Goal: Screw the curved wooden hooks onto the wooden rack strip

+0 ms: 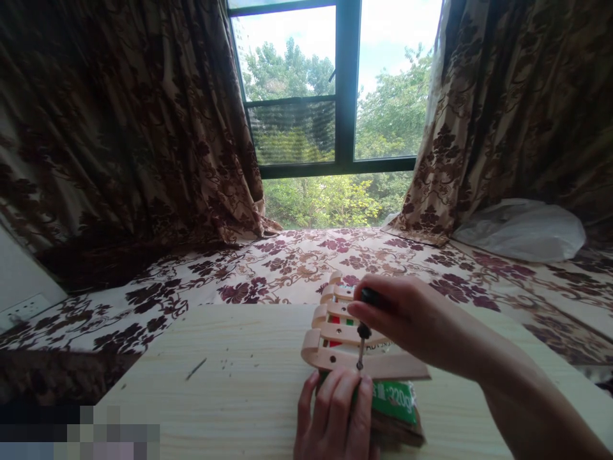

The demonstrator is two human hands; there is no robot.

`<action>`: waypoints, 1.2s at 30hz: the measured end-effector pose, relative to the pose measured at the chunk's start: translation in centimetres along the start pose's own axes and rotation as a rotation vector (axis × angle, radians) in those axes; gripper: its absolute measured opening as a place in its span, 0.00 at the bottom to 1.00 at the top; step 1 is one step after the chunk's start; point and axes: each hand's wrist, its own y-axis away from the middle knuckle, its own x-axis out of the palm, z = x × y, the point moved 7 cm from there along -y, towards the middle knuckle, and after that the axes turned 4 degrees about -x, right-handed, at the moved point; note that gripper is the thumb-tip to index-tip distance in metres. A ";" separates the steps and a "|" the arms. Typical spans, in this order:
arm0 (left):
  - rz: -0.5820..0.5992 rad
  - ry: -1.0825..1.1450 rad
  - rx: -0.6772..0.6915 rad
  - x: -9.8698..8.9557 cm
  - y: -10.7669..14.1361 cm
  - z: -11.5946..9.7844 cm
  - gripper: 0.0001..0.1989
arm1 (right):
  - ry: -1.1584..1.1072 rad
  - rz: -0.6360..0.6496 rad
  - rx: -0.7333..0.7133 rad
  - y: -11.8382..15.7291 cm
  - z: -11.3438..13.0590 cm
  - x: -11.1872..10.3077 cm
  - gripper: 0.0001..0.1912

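Observation:
My right hand (397,306) is closed around a screwdriver-like tool (362,345) with a dark handle and a thin metal shaft. The tool points downward, its tip at a dark spot on the nearest of several pale, strap-like strips (397,365). The strips have looped left ends and small dark holes or fasteners. Under them lies a green printed package (395,401) marked 220g, with a brown block-like edge below it. My left hand (332,415) bends its fingers over the package, fingertips pressed at the near strip's lower edge. Its thumb is hidden.
A pale wooden board (230,383) carries the work. A thin dark sliver (196,368) and small specks lie on its left side. Flowered cloth (297,262) covers the ledge behind, with a white plastic bag (522,230) at right. Curtains (191,128) flank the window.

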 end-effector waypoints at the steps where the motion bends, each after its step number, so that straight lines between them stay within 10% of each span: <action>1: 0.001 -0.004 0.005 0.1 0.1 0.0 0.22 | 0.031 -0.027 0.020 -0.1 -0.4 -0.1 0.16; 36: 0.113 -0.016 0.017 -0.1 0.0 0.0 0.19 | 0.025 -0.014 0.030 0.2 -0.1 -0.6 0.13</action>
